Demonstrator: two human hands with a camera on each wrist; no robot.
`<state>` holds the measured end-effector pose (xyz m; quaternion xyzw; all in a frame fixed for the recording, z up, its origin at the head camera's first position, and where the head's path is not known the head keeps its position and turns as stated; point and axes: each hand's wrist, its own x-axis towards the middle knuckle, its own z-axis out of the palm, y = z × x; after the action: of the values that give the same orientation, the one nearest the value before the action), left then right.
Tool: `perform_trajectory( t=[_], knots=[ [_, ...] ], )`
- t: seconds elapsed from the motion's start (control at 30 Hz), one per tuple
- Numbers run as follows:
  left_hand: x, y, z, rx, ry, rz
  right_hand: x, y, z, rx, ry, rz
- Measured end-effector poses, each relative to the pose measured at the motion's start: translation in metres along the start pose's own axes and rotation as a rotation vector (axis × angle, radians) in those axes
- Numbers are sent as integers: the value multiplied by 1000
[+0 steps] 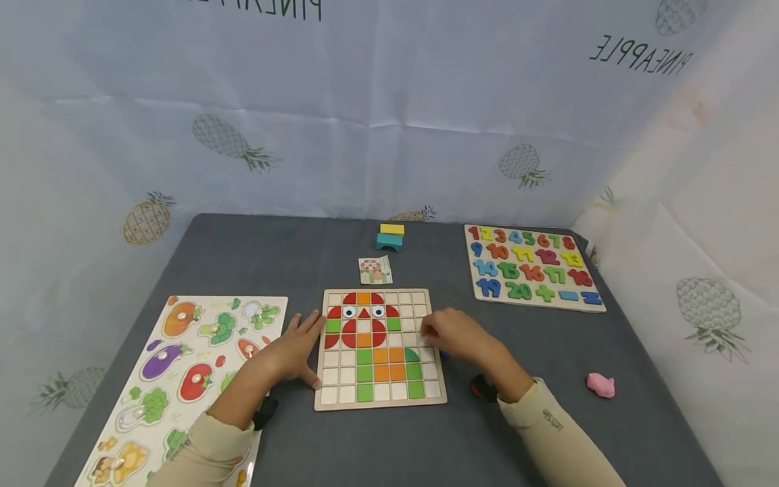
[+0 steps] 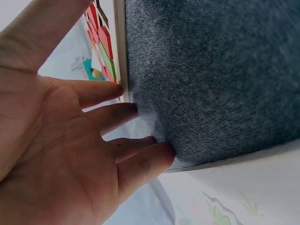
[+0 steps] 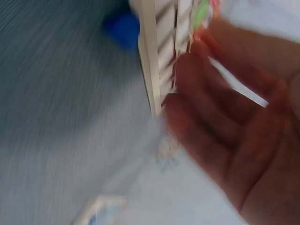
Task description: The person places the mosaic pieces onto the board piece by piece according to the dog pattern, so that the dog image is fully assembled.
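A wooden grid board (image 1: 380,406) lies mid-table, filled with square and rounded tiles in red, green, orange and white that form a figure with two eyes. Along its left edge my left hand (image 1: 295,355) is spread, thumb and fingertips at the frame. The left wrist view shows its palm (image 2: 65,145) with nothing in it. Over the right columns of the board is my right hand (image 1: 459,335), fingers bent and tips close to the white tiles. The right wrist view is blurred there; I cannot tell whether the fingertips (image 3: 187,70) pinch a tile.
Behind the board lie a small picture card (image 1: 374,270), a teal block (image 1: 389,241) and a yellow block (image 1: 392,229). A vegetable puzzle (image 1: 207,331) is left, under the left forearm; a number puzzle (image 1: 535,267) is back right. A blue object (image 3: 123,29) sits by the board's right edge, a pink toy (image 1: 600,385) farther right.
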<state>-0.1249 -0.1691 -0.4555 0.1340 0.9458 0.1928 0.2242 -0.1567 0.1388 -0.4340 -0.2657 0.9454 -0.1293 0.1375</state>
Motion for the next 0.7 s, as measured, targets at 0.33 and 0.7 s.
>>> perform_trajectory(
  t=[0.33, 0.7],
  knots=[
    [-1, 0, -3, 17, -2, 18, -77, 30, 6, 8, -199, 181],
    [0, 0, -3, -19, -10, 16, -88, 29, 19, -5, -86, 114]
  ],
)
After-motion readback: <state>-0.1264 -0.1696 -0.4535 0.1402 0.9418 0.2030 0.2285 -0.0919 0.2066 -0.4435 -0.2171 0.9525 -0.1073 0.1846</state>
